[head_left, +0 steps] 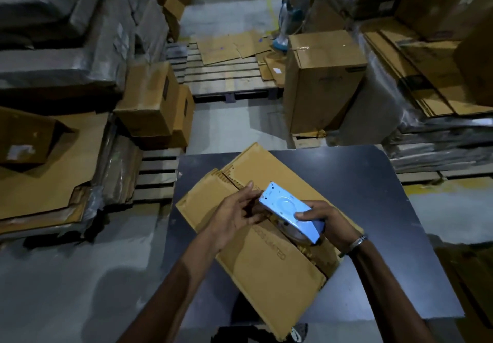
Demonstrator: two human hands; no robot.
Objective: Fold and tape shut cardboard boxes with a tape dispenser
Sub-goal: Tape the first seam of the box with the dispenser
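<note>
My right hand [329,222] grips tape dispenser [289,213] from rear, thumb on its flat blue side. My left hand [236,216] at dispenser's toothed front end, fingers curled there; what they pinch, cannot tell. Both over flattened cardboard box [266,257], brown, printed lettering, lying diagonally on dark table [373,182]. Metal bracelet [358,241] on right wrist.

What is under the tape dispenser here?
The cardboard box on the dark table, at the seam between its flaps. The right hand holds the tape dispenser; its underside and the tape end are hidden.
</note>
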